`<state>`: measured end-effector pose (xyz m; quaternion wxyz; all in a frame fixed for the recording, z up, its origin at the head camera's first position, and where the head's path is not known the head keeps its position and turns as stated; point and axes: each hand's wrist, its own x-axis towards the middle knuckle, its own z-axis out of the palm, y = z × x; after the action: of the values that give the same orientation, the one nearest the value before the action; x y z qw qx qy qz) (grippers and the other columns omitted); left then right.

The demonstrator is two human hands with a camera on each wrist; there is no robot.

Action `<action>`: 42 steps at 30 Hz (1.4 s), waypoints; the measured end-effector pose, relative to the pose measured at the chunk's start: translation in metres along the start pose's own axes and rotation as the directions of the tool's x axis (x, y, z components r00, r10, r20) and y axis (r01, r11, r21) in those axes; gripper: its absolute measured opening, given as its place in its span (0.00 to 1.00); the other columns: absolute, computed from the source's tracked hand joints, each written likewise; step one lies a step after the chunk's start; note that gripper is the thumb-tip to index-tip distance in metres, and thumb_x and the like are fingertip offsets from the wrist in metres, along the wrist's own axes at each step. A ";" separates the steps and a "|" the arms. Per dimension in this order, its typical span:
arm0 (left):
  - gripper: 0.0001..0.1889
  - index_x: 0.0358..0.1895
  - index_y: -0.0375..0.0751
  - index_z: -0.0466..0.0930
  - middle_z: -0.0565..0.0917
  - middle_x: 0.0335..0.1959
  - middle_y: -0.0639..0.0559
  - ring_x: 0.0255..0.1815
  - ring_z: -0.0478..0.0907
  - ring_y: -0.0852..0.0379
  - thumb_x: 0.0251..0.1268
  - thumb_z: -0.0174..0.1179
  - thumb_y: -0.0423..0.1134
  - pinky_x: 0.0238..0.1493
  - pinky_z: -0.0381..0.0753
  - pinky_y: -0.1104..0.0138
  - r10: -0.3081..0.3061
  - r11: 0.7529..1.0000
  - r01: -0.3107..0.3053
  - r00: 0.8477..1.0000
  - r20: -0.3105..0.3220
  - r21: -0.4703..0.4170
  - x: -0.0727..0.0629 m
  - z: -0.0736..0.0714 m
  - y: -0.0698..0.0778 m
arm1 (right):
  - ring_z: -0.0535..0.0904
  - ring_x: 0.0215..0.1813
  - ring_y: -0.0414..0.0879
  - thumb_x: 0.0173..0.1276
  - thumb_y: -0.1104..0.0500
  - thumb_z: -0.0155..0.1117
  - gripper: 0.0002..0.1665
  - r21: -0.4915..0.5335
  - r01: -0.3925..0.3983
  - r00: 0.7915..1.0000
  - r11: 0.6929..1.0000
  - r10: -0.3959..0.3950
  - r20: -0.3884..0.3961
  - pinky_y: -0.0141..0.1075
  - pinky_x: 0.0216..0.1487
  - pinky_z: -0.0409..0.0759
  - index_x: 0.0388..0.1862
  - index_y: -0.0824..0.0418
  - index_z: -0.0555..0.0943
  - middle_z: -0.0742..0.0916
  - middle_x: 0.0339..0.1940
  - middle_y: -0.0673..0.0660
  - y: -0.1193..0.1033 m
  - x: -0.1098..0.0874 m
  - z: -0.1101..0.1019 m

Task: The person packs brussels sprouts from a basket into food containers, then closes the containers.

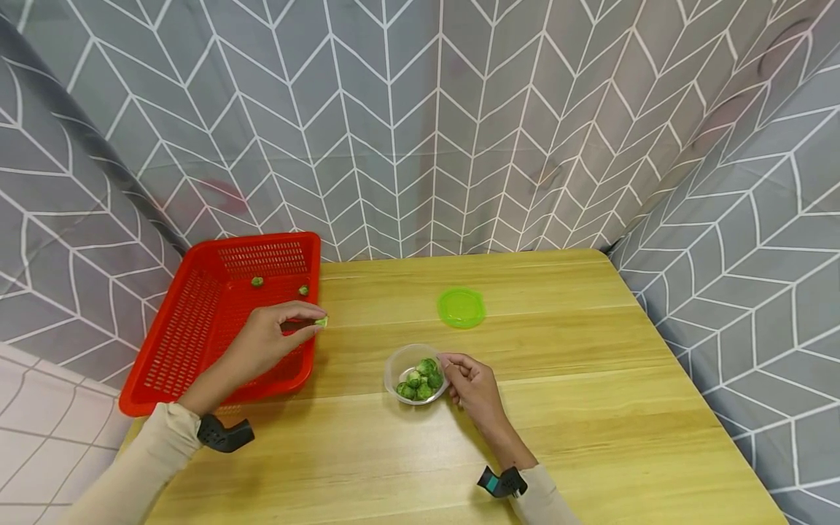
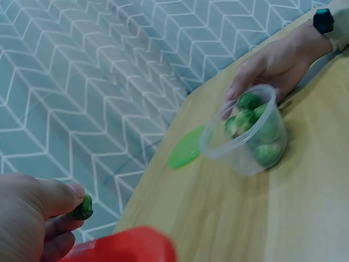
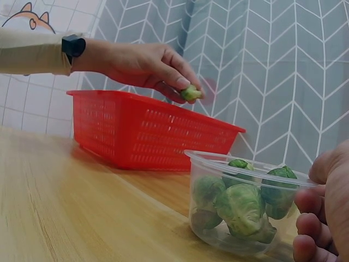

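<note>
Between thumb and fingers my left hand (image 1: 272,337) pinches a small Brussels sprout (image 3: 191,93), above the right rim of the red basket (image 1: 313,357). Two more Brussels sprouts, one at the back (image 1: 257,281) and one at the right side (image 1: 303,290), lie in that basket. My right hand (image 1: 475,386) pinches the rim of a clear round plastic tub (image 1: 392,368) standing on the table. Several Brussels sprouts (image 3: 242,204) are heaped inside the tub, mostly toward its right side in the head view.
A green plastic lid (image 1: 461,307) lies flat on the wooden table (image 1: 590,379), behind the tub. Grey patterned curtains (image 1: 420,131) hang along the back and both sides. The basket takes up the table's left end.
</note>
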<state>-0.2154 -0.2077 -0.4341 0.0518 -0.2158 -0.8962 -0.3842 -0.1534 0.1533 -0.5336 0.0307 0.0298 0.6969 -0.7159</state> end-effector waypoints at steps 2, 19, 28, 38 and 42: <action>0.14 0.52 0.55 0.87 0.86 0.52 0.61 0.52 0.83 0.59 0.63 0.71 0.45 0.52 0.84 0.56 0.012 1.000 -0.012 1.000 0.015 -0.012 0.001 0.006 0.004 | 0.73 0.20 0.42 0.74 0.54 0.65 0.16 0.001 0.002 1.000 1.000 -0.002 0.000 0.28 0.17 0.70 0.52 0.63 0.86 0.81 0.23 0.56 0.000 0.000 0.000; 0.11 0.45 0.48 0.90 0.88 0.47 0.56 0.46 0.85 0.58 0.60 0.72 0.32 0.48 0.87 0.57 0.150 0.981 -0.132 0.981 0.124 -0.142 0.004 0.059 0.031 | 0.73 0.20 0.40 0.74 0.54 0.65 0.18 0.002 0.011 1.000 1.000 -0.011 0.009 0.27 0.17 0.71 0.53 0.65 0.85 0.81 0.23 0.55 0.001 0.000 0.001; 0.10 0.46 0.46 0.90 0.88 0.47 0.56 0.48 0.84 0.60 0.62 0.71 0.34 0.49 0.86 0.57 0.235 0.967 -0.212 0.957 0.171 -0.142 0.007 0.083 0.042 | 0.73 0.20 0.41 0.75 0.56 0.64 0.15 0.010 0.009 1.000 1.000 -0.009 0.002 0.28 0.17 0.70 0.52 0.64 0.85 0.81 0.24 0.55 0.000 0.000 0.000; 0.13 0.49 0.43 0.88 0.87 0.48 0.59 0.49 0.83 0.63 0.61 0.72 0.34 0.51 0.84 0.67 0.265 0.964 -0.251 0.929 0.260 -0.086 0.006 0.104 0.049 | 0.73 0.19 0.42 0.74 0.55 0.65 0.15 0.013 -0.001 1.000 1.000 0.001 0.002 0.28 0.17 0.70 0.52 0.63 0.86 0.81 0.22 0.59 -0.001 -0.001 0.000; 0.13 0.50 0.46 0.87 0.87 0.49 0.60 0.51 0.82 0.65 0.63 0.71 0.37 0.53 0.83 0.68 0.273 0.961 -0.272 0.920 0.280 -0.043 0.007 0.108 0.052 | 0.73 0.19 0.42 0.74 0.55 0.65 0.15 0.019 -0.005 1.000 1.000 0.005 0.000 0.28 0.17 0.70 0.52 0.64 0.86 0.81 0.22 0.58 -0.001 0.000 0.000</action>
<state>-0.1917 -0.0972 -0.4730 -0.0245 -0.3911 -0.8548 -0.3401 -0.1537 0.1536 -0.5326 0.0321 0.0316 0.6901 -0.7224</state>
